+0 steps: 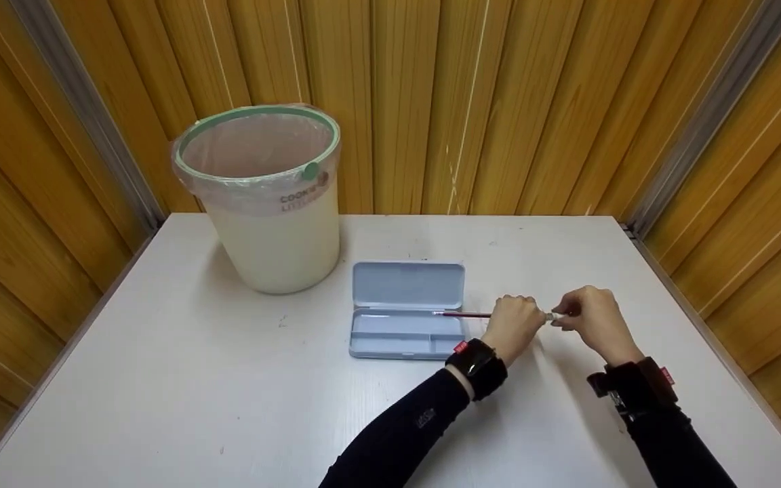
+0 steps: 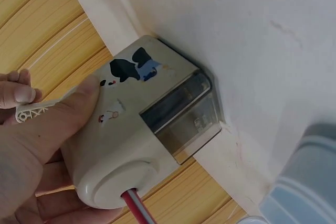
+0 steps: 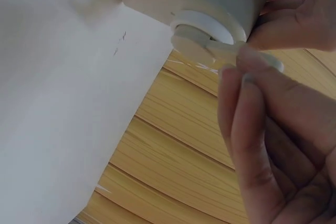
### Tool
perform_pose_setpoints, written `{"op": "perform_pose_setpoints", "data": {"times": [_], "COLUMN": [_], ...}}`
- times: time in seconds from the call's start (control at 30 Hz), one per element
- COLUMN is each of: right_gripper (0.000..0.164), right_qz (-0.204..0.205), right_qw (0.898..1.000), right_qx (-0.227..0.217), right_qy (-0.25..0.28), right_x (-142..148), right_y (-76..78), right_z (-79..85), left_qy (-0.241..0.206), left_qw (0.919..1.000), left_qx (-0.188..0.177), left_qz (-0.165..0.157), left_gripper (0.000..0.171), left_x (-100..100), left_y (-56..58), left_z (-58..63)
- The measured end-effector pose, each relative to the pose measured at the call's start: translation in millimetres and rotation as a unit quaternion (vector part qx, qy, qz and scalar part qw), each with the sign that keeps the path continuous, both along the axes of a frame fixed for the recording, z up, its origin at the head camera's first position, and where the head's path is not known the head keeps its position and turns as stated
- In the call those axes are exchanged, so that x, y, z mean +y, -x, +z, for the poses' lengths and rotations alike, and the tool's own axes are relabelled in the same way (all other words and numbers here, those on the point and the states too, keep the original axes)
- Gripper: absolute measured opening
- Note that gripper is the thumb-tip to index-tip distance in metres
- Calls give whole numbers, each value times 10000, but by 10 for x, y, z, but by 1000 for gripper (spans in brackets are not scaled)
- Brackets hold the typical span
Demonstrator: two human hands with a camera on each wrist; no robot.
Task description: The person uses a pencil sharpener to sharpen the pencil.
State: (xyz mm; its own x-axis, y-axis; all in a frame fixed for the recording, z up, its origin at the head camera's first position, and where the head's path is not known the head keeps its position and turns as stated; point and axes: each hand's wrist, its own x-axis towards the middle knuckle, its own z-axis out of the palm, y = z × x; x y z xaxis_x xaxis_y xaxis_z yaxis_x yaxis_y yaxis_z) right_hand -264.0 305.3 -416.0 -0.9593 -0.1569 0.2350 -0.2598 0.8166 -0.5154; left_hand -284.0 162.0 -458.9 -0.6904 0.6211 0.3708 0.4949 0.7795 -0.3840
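Note:
My left hand (image 1: 516,324) grips a cream crank pencil sharpener (image 2: 118,140) with dark cartoon prints and a clear shavings drawer (image 2: 184,119). A red pencil (image 2: 137,207) sticks into its front hole; in the head view the pencil's far end reaches left over the pencil case. On the sharpener's back, my right hand (image 1: 597,322) pinches the crank handle (image 3: 223,51) between thumb and fingers. The left hand hides most of the sharpener in the head view. Left of that hand lies a light-blue pencil case (image 1: 407,285), lid raised, its compartments showing.
A cream bin (image 1: 275,244) with a green rim and a clear plastic liner stands at the back left of the white table (image 1: 228,393). Wood-patterned walls (image 1: 404,135) enclose the back and both sides.

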Motion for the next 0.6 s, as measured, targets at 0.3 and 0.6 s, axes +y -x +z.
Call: {"op": "perform_pose_setpoints", "data": {"times": [0.3,0.6], "right_gripper": [8,8], "right_qz": [-181,-203], "right_qw": [9970,9929], "right_qx": [557,1011], "right_qy": [-502,-592], "right_x": [-102,-107], "right_y": [206,375], "right_z": [34,-86], "left_qy": [142,-66], "left_qw": [9995,9998], "left_qx": [282,195], "left_qz": [5,-61], "left_gripper": [22,18], "left_x": [-22,-31], "left_y": [15,14], "left_z": [-5,5]}}
